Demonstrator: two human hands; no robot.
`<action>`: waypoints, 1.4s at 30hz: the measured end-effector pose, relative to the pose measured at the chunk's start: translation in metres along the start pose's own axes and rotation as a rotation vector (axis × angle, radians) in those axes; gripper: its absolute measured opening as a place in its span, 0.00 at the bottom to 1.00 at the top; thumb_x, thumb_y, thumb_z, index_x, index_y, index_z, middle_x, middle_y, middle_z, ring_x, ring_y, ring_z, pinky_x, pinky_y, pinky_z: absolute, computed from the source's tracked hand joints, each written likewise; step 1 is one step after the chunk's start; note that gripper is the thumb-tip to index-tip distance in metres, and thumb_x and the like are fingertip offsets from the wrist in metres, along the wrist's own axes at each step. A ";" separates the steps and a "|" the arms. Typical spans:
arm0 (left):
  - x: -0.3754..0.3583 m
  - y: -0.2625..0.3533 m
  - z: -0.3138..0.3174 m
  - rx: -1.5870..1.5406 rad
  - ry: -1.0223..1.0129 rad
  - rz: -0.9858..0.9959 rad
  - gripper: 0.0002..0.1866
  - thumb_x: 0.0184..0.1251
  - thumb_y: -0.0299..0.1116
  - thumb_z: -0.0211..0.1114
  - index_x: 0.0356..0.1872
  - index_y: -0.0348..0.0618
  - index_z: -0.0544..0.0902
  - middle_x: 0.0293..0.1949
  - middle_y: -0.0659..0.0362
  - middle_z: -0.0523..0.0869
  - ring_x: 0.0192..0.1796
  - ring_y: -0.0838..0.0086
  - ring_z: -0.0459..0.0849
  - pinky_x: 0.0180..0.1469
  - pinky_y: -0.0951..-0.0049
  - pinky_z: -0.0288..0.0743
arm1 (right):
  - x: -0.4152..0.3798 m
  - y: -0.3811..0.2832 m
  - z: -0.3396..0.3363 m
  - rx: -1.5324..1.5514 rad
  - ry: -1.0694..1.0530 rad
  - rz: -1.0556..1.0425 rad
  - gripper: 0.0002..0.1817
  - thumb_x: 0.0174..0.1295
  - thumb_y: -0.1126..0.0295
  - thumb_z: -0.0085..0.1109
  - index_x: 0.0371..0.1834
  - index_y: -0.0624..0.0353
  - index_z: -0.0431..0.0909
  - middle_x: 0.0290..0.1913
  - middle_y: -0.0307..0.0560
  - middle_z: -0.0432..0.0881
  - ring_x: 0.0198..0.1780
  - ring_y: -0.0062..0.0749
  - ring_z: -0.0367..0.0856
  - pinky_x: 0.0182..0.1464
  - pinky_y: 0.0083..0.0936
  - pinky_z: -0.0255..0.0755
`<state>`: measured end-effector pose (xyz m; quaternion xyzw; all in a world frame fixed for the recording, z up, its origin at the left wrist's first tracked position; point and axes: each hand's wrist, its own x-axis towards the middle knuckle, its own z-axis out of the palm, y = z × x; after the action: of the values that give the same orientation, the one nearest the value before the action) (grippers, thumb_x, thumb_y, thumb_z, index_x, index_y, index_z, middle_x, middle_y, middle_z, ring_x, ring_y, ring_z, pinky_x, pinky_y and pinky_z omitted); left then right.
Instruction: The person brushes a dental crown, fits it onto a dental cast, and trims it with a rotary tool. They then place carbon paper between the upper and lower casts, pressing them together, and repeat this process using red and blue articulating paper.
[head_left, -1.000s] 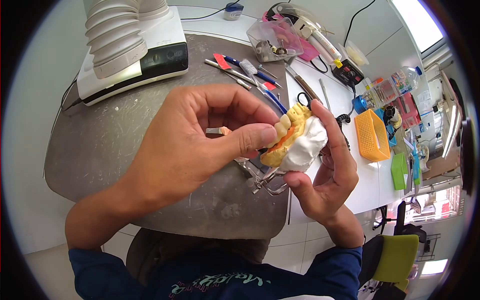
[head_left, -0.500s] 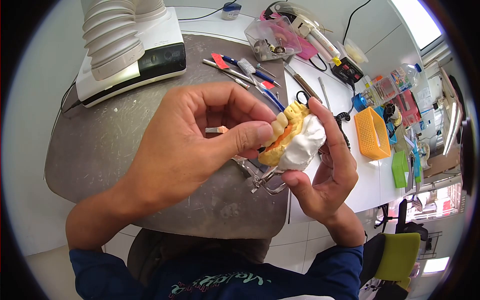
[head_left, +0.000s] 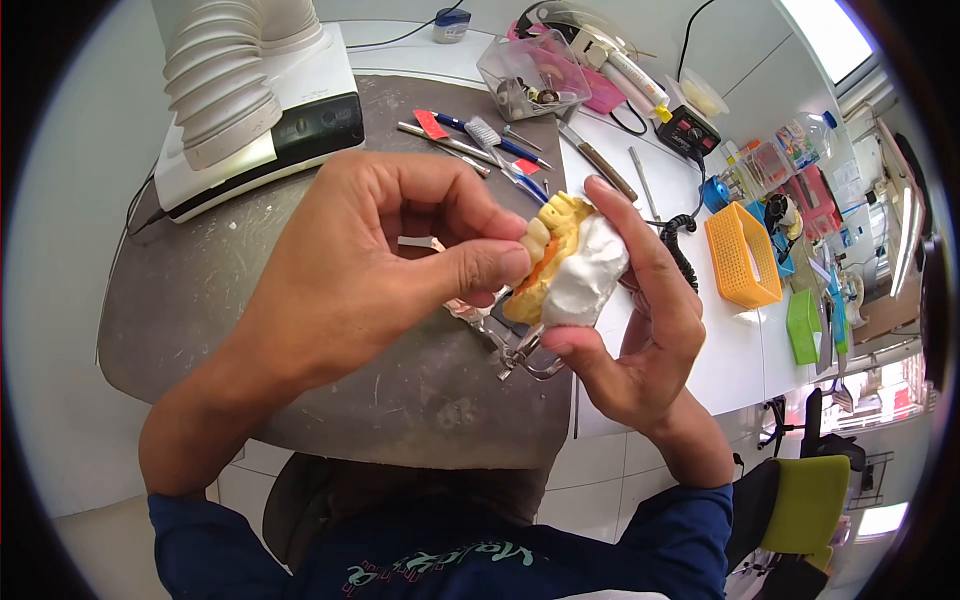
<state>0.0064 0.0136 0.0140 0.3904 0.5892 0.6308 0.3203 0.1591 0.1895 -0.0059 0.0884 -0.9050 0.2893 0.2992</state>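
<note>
My right hand point(head_left: 645, 345) grips a dental plaster model point(head_left: 584, 273) by its white base, thumb below and fingers along the far side. The model's yellow stone teeth and an orange gum strip face left. Between the thumb and fingertips of my left hand point(head_left: 345, 270) is a tooth-coloured dental bridge point(head_left: 535, 238), held against the model's left side. Whether it is fully seated cannot be made out, since my fingertips cover part of it. Below the model, a metal articulator point(head_left: 513, 357) lies on the grey mat, partly hidden by my hands.
A dust extractor with a ribbed hose point(head_left: 220, 95) stands at the back left of the grey mat point(head_left: 400, 420). Pens, a toothbrush point(head_left: 483, 132) and a knife point(head_left: 600, 162) lie beyond my hands. A clear box point(head_left: 535, 80) of small parts and a yellow basket point(head_left: 742, 255) are farther off.
Both hands have shifted slightly left and up in view with the model and bridge, while the camera view has moved a little too. The grips look the same.
</note>
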 end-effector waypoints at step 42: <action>0.009 -0.020 0.000 -0.005 -0.167 0.132 0.14 0.68 0.38 0.71 0.44 0.35 0.85 0.38 0.59 0.87 0.39 0.81 0.86 0.47 0.79 0.84 | -0.001 0.021 -0.002 -0.092 0.167 -0.230 0.42 0.48 0.58 0.81 0.67 0.63 0.75 0.48 0.51 0.86 0.39 0.30 0.85 0.45 0.24 0.80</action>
<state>0.0014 0.0233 -0.0050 0.4786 0.5318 0.6174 0.3270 0.1543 0.2074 -0.0151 0.1533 -0.8732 0.2175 0.4084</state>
